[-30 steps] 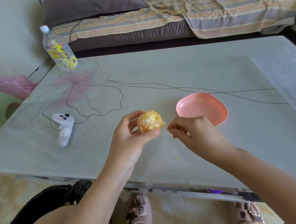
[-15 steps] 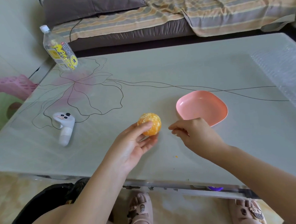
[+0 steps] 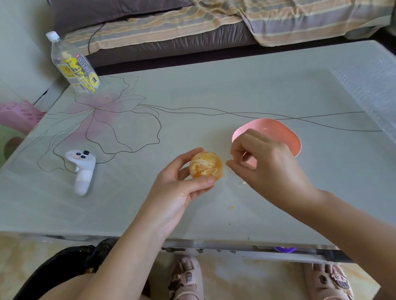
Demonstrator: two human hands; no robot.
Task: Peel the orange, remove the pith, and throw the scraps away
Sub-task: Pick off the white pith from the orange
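Down by the floor there is a black bag [image 3: 60, 272] next to the person's knee, under the near edge of the table [image 3: 235, 88]. It may be where the scraps go, but I cannot see inside it.

Just above the table edge, the left hand [image 3: 174, 193] holds the orange [image 3: 205, 165]. The thumb is under it and the fingers curl over the top, pressed on the fruit. The orange has no peel on it now. White stringy bits show on its skin, so I think the job is at the pith part.

Right beside the orange is the right hand [image 3: 266, 166]. Its thumb and first finger are pinched close together near the fruit. I cannot tell if a bit of pith is between them, it is too small to see.

A tiny orange crumb [image 3: 232, 207] lies on the table near the hands. Behind the right hand sits a pink dish [image 3: 284, 132].

What could go wrong? If the left hand squeezes too hard, the soft orange could burst and drip juice. If the pinch lets go over the table, little bits could drop there like the crumb did and get missed.

Farther off are a white controller [image 3: 82, 169] and a water bottle [image 3: 75, 64]
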